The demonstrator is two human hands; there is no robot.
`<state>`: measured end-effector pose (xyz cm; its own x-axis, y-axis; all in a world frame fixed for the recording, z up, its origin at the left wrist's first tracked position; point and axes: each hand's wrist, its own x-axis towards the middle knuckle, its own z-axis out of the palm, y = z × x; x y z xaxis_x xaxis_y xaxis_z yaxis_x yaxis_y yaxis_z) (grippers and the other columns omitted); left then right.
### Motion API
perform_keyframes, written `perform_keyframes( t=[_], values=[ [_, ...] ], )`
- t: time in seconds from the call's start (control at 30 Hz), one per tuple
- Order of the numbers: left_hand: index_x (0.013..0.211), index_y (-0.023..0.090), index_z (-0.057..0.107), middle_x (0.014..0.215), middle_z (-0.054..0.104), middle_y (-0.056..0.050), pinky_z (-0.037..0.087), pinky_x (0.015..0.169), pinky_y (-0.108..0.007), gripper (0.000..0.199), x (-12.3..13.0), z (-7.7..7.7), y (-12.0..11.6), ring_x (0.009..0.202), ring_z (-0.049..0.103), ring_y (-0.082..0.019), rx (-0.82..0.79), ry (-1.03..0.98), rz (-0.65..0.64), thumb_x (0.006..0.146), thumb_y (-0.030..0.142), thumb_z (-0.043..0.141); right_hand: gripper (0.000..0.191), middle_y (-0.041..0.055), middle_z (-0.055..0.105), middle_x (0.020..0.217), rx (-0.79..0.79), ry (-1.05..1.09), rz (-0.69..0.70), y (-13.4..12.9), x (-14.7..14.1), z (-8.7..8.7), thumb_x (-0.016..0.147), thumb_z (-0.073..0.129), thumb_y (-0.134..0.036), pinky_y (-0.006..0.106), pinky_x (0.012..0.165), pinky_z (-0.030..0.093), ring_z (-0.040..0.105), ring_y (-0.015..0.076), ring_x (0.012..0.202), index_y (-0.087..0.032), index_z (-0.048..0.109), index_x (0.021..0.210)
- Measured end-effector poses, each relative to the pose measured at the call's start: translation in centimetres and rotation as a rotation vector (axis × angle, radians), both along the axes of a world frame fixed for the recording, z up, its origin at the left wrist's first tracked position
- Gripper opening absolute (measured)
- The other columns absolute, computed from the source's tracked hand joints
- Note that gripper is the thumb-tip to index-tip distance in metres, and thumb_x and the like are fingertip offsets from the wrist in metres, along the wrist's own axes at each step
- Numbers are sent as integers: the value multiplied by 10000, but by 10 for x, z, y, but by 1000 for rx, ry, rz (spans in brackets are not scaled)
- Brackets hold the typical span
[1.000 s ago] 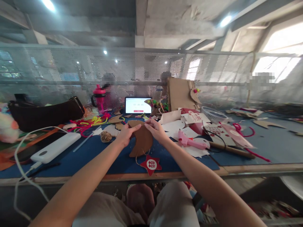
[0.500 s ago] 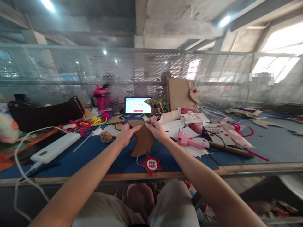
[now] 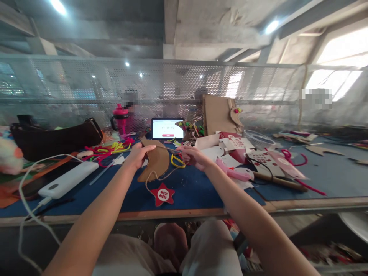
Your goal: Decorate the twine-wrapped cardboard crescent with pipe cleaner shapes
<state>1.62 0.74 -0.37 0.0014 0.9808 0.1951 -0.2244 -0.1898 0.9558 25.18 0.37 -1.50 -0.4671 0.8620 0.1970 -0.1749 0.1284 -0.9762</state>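
Observation:
My left hand is closed on the upper left edge of a brown cardboard crescent, thumb on top. Twine runs from the crescent's upper part to my right hand, whose fingers are pinched around it. More twine hangs near the crescent's lower tip and leads to a red cardboard star with a white round label and red characters. The star lies on the blue mat just in front of the crescent. A yellow loop shows on the mat between the crescent and my right hand.
A pink glue gun and printed paper pieces lie to the right, beside a wooden stick. On the left are a white power bank with a cable and coloured cords. A tablet and a pink bottle stand behind.
The crescent and star have shifted left with my left hand. My right hand has left the crescent's edge and moved right, drawing twine out. The yellow loop is uncovered.

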Motion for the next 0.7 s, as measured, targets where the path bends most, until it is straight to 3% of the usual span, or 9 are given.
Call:
perform_keyframes(
  t=[0.13,0.33,0.7],
  values=[
    [771,106,652,694,683,-56,487,592,-290,339,1,2,-4,607,634,-182,24,-1,-17,499,249,796,305,-68,366,615,-99,151,45,-1,3,4,708,660,-297,197,496,326,378,69,538,-210,550,979],
    [719,111,642,615,658,-38,480,569,-285,302,1,4,-7,558,614,-172,40,8,2,504,259,794,329,-62,396,641,-83,120,66,-3,2,4,703,652,-245,191,461,261,323,52,510,-195,549,1012],
    [781,98,640,731,692,-78,508,639,-323,365,1,1,-3,646,651,-201,27,-7,-18,495,254,806,319,-63,431,647,-76,145,52,-4,2,3,708,646,-271,204,461,272,326,55,499,-201,530,997]
  ],
)
